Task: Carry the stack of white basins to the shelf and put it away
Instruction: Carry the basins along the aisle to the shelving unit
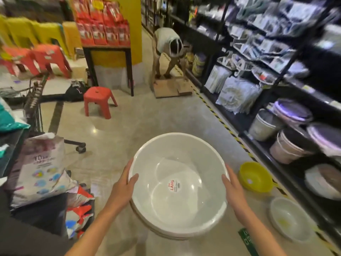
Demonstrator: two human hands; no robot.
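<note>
Both hands hold the stack of round white plastic basins (180,185) above the polished grey floor (118,137) of a shop aisle. My left hand (124,187) clasps the left rim, thumb hooked over the edge into the top basin and fingers beneath; my right hand (232,188) clasps the right rim in the same way. The top basin holds nothing; a red-and-white label (173,185) is stuck to its inner base. Rims of further nested basins show below its near edge; their number cannot be told.

To my right runs a black metal shelf unit (287,115). Its lower tiers carry tilted stacks of pale and purple-rimmed basins (293,115), and its upper tiers carry blurred packaged goods. On the floor near the shelf foot lie a yellow plastic basin (255,177), tilted and empty apart from a small sticker, and a clear plastic basin (291,221) with a yellowish patch inside. A yellow-and-black striped tape line (217,117) runs along the floor beside the shelf.

Farther up the aisle a second person (167,52) bends over flattened brown cardboard (171,87). A small red plastic stool (98,100) stands on the floor at left of centre. At far left lie printed white bags (42,167).
</note>
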